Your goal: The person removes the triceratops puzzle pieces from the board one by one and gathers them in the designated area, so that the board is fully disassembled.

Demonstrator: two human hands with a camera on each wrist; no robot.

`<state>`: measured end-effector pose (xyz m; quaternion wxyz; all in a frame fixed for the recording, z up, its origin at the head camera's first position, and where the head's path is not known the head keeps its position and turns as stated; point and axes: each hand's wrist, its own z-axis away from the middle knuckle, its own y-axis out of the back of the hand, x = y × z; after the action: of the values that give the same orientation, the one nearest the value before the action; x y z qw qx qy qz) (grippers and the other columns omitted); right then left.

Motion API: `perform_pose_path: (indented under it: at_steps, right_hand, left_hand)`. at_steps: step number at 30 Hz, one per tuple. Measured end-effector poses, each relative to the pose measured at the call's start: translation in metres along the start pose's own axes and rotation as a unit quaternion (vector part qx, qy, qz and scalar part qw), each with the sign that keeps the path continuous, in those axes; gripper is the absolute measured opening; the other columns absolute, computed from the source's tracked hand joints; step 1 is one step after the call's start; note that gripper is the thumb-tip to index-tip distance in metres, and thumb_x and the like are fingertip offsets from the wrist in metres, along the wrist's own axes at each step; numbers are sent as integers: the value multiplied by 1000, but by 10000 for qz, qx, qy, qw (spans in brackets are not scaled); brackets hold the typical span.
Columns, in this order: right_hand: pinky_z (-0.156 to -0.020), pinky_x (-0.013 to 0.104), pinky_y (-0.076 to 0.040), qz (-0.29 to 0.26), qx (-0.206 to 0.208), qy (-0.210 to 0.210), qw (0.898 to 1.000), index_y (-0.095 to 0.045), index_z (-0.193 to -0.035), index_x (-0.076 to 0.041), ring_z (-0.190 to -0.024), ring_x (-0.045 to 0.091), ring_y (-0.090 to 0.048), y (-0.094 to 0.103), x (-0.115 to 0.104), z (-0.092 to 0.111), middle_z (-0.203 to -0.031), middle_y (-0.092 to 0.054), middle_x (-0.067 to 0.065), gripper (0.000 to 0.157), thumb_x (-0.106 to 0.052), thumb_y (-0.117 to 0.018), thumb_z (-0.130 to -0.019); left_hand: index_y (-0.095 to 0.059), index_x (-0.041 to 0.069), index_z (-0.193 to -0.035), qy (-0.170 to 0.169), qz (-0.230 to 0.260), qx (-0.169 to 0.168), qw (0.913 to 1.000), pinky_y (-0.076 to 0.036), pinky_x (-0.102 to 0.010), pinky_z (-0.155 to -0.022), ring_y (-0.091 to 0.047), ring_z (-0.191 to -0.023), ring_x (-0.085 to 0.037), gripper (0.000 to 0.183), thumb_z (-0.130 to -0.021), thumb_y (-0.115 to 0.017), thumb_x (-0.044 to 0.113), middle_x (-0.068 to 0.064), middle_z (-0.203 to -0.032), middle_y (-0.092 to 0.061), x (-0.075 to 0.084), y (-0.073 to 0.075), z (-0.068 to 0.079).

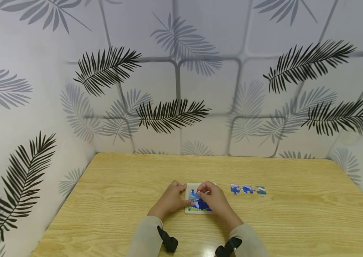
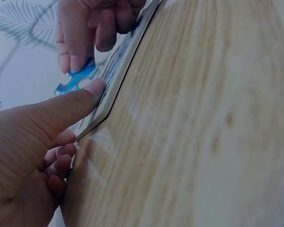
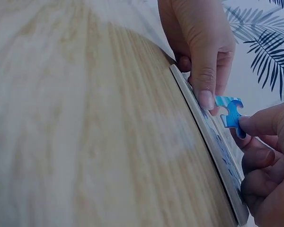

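Note:
A small square jigsaw tray (image 1: 197,212) with a pale wooden rim lies on the table, partly filled with blue, purple and green pieces. My left hand (image 1: 170,200) grips its left side; in the left wrist view the thumb (image 2: 80,101) lies over the rim while the other fingers curl at the edge. Above the tray, my right hand (image 1: 216,200) pinches a blue puzzle piece (image 3: 233,113) between thumb and fingertips. This piece is tilted up, close to the left thumb, with a striped light-blue end. The right hand covers the tray's right part in the head view.
To the right of the tray lie three loose puzzle pieces (image 1: 247,189) in a row. The wooden table (image 1: 130,175) reaches back to a wall (image 1: 207,135) with a leaf pattern. A black wrist camera (image 1: 168,242) sits on each sleeve.

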<state>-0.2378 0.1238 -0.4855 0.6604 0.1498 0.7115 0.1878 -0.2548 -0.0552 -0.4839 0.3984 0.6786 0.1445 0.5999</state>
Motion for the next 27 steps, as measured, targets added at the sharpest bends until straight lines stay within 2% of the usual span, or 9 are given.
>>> perform_pose_path:
  at_steps: [4,10,19,27]
  right_hand:
    - [-81,33,-41,-174,164,-187,9995,-63,-92,-8,-86,16,-51,11,-1,2,-86,-57,0,4,-6,-64,-89]
    - [-80,33,-41,-38,346,-234,9991,-63,-92,-3,-85,17,-51,38,6,5,-87,-57,3,3,-5,-63,-89]
    - [-65,24,-43,217,254,-342,9989,-61,-95,2,-78,16,-51,85,33,19,-87,-60,6,8,-4,-62,-90]
    - [-58,23,-41,376,292,-234,9986,-61,-92,5,-68,12,-49,104,49,28,-82,-61,7,7,-1,-63,-88]
  left_hand:
    - [-47,-3,-136,19,0,-21,10000,-35,-32,-79,-38,-87,-17,77,-76,-80,31,-2,-94,-39,0,-1,0]
    - [-47,-3,-137,79,-35,-29,10000,-35,-32,-79,-38,-89,-17,77,-76,-80,32,-2,-94,-38,1,0,0]
    - [-46,-3,-137,84,-13,-52,10000,-36,-32,-80,-38,-88,-17,78,-76,-79,32,-2,-94,-39,2,0,1]
    - [-45,-3,-138,105,-2,-85,9999,-36,-33,-81,-39,-89,-18,77,-77,-78,31,-3,-95,-39,1,-1,0]
